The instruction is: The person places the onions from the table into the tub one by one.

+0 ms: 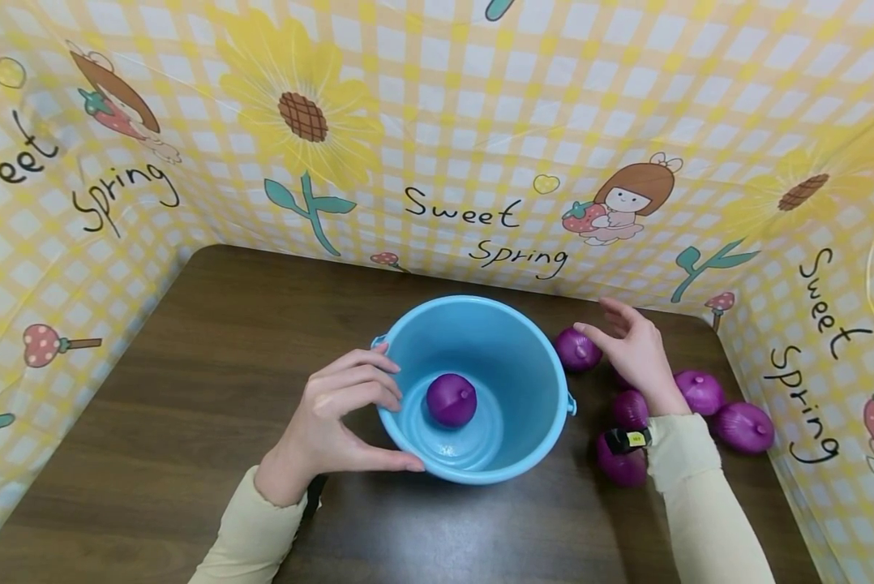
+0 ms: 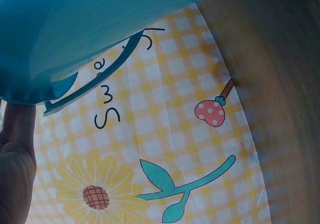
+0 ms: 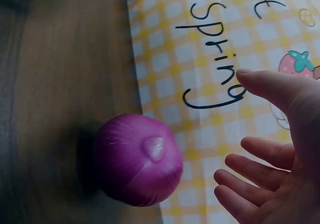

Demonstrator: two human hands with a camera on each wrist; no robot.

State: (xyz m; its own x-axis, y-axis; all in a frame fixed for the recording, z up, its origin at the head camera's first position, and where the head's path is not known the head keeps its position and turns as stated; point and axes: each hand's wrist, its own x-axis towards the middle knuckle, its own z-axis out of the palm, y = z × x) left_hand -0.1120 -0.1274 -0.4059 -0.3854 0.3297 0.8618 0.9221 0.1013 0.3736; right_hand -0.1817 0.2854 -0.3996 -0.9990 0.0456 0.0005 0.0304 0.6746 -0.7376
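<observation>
Gripping the blue bucket (image 1: pixel 513 381) with left hand (image 1: pixel 345 397), right hand (image 1: pixel 637 349) loose-fingered near one purple onion (image 1: pixel 578 351) and, seen from above, mostly hiding a second onion (image 1: pixel 620 378).

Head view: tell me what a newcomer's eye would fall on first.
Probably the light-blue bucket near the middle of the table, with one purple onion on its bottom and the left hand holding its left side. Next, more purple onions lie to the right, around the right hand. Behind everything, big yellow sunflowers stand out on the checked cloth.
</observation>
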